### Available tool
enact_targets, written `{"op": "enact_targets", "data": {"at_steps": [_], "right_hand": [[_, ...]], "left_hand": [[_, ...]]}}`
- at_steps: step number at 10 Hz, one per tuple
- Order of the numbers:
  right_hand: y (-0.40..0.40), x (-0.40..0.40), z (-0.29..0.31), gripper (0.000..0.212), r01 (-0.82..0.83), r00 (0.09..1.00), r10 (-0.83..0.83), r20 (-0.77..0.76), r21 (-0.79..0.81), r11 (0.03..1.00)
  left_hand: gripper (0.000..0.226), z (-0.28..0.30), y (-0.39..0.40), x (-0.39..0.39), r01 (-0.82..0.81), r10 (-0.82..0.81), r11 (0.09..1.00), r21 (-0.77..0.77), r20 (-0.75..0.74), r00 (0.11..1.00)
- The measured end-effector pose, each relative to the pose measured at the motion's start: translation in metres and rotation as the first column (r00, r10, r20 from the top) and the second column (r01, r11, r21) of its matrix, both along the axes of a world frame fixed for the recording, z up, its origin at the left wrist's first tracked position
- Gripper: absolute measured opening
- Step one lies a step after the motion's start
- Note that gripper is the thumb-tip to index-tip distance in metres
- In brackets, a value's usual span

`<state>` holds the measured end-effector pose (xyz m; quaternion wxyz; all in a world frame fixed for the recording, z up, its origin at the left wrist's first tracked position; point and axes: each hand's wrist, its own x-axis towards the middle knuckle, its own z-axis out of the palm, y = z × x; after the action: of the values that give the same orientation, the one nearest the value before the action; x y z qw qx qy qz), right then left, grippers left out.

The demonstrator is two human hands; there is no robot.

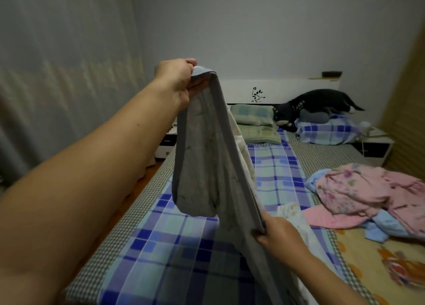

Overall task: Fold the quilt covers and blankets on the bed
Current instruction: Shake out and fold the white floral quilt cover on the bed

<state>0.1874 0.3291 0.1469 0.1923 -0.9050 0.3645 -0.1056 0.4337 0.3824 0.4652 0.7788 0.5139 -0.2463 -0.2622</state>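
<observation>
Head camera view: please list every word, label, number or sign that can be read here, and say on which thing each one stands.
No text can be read in this view.
Black garment on the plaid pillow: pale marks that may be lettering, too blurred to read.
White headboard: a black flower motif, a picture and not writing.
Grey quilt cover held by the left hand and right hand: no print or label shows.

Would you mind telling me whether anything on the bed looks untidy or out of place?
Yes: a pink floral blanket lies crumpled in a heap on the bed's right side, still unfolded. A black cat stands on the plaid pillow by the headboard.
</observation>
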Motion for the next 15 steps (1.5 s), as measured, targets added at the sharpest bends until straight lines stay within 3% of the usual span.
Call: {"op": "enact_targets", "data": {"at_steps": [1, 2, 3, 4, 5, 6, 7, 8, 9, 10, 11, 12, 13, 14, 15], "right_hand": [[-0.025, -0.013, -0.011, 0.010, 0.053, 0.958, -0.015, -0.286, 0.125, 0.991], [-0.074, -0.047, 0.039, 0.011, 0.397, 0.917, -0.396, 0.052, -0.021, 0.917], [-0.087, -0.072, 0.098, 0.026, 0.671, 0.669, -0.376, 0.641, -0.304, 0.676], [-0.065, -0.069, 0.067, 0.017, 0.257, 0.961, -0.272, 0.039, -0.485, 0.836], [-0.047, -0.091, -0.011, 0.025, -0.105, 0.543, 0.130, -0.829, 0.087, 0.991], [-0.047, -0.115, -0.050, 0.021, 0.006, 0.401, 0.327, -0.856, 0.359, 0.933], [-0.069, -0.127, -0.072, 0.017, 0.041, 0.544, 0.167, -0.822, 0.225, 0.973], [-0.094, -0.124, -0.081, 0.011, -0.041, 0.511, 0.090, -0.855, 0.080, 0.996], [-0.146, -0.117, -0.040, 0.016, 0.072, 0.669, -0.056, -0.741, -0.011, 0.997], [-0.212, -0.120, 0.047, 0.015, 0.417, 0.891, -0.451, -0.051, -0.298, 0.858], [-0.260, -0.131, 0.120, 0.028, 0.639, 0.747, -0.500, 0.438, -0.263, 0.723], [-0.267, -0.134, 0.142, 0.031, 0.667, 0.672, -0.382, 0.634, -0.295, 0.685], [-0.229, -0.122, 0.116, 0.016, 0.589, 0.713, -0.176, 0.679, -0.444, 0.676], [-0.197, -0.104, 0.067, 0.017, 0.120, 0.989, -0.145, 0.004, -0.580, 0.806], [-0.184, -0.099, 0.007, 0.007, -0.058, 0.811, -0.171, -0.560, -0.367, 0.928]], "left_hand": [[0.027, -0.006, 0.004, 0.029, -0.068, 0.068, 0.998, -0.016, -0.038, 0.997], [0.030, -0.037, 0.018, 0.078, -0.247, 0.247, 0.969, 0.011, -0.017, 0.969], [0.026, -0.112, 0.047, 0.119, -0.537, 0.532, 0.843, 0.036, 0.098, 0.841], [0.017, -0.274, 0.096, 0.147, -0.564, 0.605, 0.734, 0.379, 0.014, 0.796], [0.006, -0.436, 0.180, 0.097, -0.177, 0.588, 0.660, 0.730, -0.356, 0.726], [0.015, -0.501, 0.241, 0.009, -0.031, 0.678, 0.557, 0.830, -0.433, 0.593], [0.015, -0.507, 0.240, -0.026, -0.114, 0.708, 0.632, 0.767, -0.510, 0.488], [0.029, -0.490, 0.190, -0.003, -0.125, 0.669, 0.665, 0.736, -0.513, 0.537], [0.034, -0.417, 0.108, 0.044, 0.056, 0.439, 0.785, 0.617, -0.617, 0.653], [0.031, -0.219, 0.009, 0.071, 0.103, 0.029, 0.930, 0.353, -0.350, 0.936], [0.024, -0.048, -0.019, 0.053, -0.023, 0.024, 1.000, -0.007, 0.152, 0.988], [0.023, 0.004, 0.017, 0.048, -0.232, 0.299, 0.941, -0.247, 0.287, 0.910], [0.021, -0.078, 0.048, 0.075, -0.560, 0.577, 0.806, -0.191, 0.461, 0.674], [0.018, -0.262, 0.071, 0.078, -0.450, -0.031, 0.389, 0.804, 0.500, 0.866], [0.019, -0.406, 0.099, 0.023, -0.011, -0.157, 0.102, 0.995, 0.027, 0.987]]}}
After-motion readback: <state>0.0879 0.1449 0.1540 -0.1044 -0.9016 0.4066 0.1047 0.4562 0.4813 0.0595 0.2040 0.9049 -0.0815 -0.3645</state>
